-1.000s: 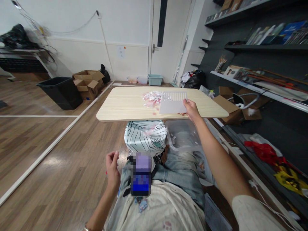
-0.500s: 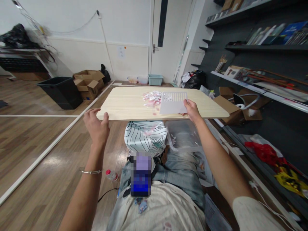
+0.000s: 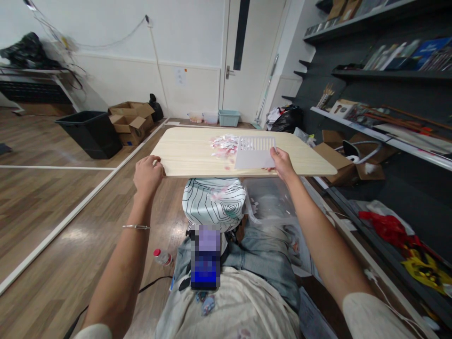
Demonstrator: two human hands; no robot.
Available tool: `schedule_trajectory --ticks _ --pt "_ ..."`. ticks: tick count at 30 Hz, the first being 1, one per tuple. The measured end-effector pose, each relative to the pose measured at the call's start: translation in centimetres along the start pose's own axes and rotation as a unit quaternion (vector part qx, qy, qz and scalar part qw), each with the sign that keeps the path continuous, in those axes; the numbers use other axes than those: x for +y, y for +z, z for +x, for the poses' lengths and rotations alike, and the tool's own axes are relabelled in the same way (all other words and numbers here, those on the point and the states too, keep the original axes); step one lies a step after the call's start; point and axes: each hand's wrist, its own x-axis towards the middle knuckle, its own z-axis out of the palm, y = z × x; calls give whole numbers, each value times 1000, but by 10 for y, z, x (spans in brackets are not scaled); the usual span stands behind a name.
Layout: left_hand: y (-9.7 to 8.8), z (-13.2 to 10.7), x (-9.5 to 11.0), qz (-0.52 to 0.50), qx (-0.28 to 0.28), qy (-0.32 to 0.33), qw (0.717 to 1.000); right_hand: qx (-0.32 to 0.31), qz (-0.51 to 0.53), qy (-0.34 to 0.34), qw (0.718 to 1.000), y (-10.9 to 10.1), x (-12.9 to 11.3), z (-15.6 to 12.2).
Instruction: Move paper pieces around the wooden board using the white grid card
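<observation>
My right hand (image 3: pixel 283 163) grips the right edge of a flat white slotted board (image 3: pixel 254 159), thumb on top. A row of narrow slots runs along its far part. It is held over the pale wooden table (image 3: pixel 187 153). Beside its left edge lies a heap of small white and pink pieces (image 3: pixel 224 144), too small to make out singly. My left hand (image 3: pixel 148 173) is at the table's left front corner, fingers curled against the edge; its fingertips are partly hidden.
Below the table's front edge are a patterned covered seat (image 3: pixel 213 200) and a clear plastic bin (image 3: pixel 270 202) with small white bits. A red-capped bottle (image 3: pixel 163 257) stands on the floor. A black bin (image 3: pixel 90 136) and cardboard boxes (image 3: pixel 130 123) are at left, shelves (image 3: pixel 381 129) at right.
My left hand has moved right, onto the table corner, and its fingers have curled in. My right hand and the slotted board have barely moved.
</observation>
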Motion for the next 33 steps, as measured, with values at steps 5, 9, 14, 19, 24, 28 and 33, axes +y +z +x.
schedule_trajectory --ticks 5,9,14,19,24,28,33 --pt "-4 24 3 55 -68 -30 996 5 0 7 1000 0 -1 0" --pt "1 37 8 83 -83 -57 991 1 3 7 1000 0 -2 -1" --pt "7 55 7 88 -91 -78 989 2 -1 -2 1000 1 -2 -1" --pt "11 62 -1 93 -79 -95 988 -2 0 -7 1000 1 -1 -1" --pt "12 55 -5 114 -78 -87 987 4 -5 -5 1000 0 -1 -2" --pt "11 53 -4 120 -84 -82 986 7 -2 -7 1000 0 -2 -2" --pt "11 53 -2 135 -88 -85 983 6 -8 -1 1000 0 -2 -1"
